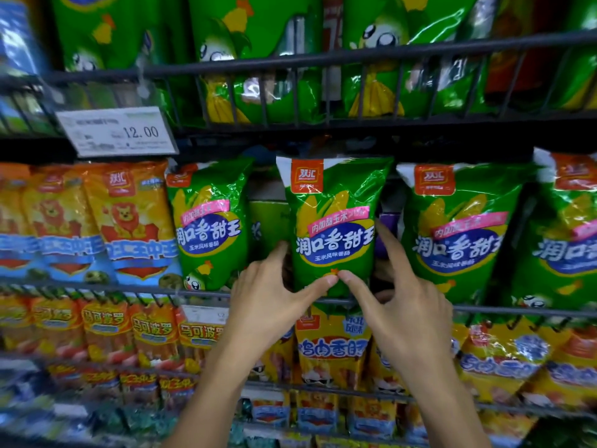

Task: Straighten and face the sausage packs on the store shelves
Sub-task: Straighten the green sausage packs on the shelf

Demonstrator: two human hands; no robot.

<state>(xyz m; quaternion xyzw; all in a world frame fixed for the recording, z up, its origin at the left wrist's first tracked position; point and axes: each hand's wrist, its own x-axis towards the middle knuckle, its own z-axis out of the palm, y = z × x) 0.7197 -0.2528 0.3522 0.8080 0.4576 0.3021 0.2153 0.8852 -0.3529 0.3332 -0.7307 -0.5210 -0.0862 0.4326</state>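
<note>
A green corn-sausage pack [332, 221] stands upright and front-facing in the middle shelf's wire rack. My left hand [274, 302] grips its lower left edge, thumb on the front, fingers behind the side. My right hand [403, 302] holds the lower right edge, thumb on the front meeting the left thumb, index finger up along the pack's right side. Matching green packs stand to its left [210, 221] and right [458, 227]; the left one leans slightly.
Orange lion packs [129, 221] fill the middle shelf's left. Green packs [258, 59] sit on the shelf above behind a wire rail [323, 59]; a 12.00 price tag [118, 132] hangs at left. Yellow and orange packs [332, 347] line the lower shelves.
</note>
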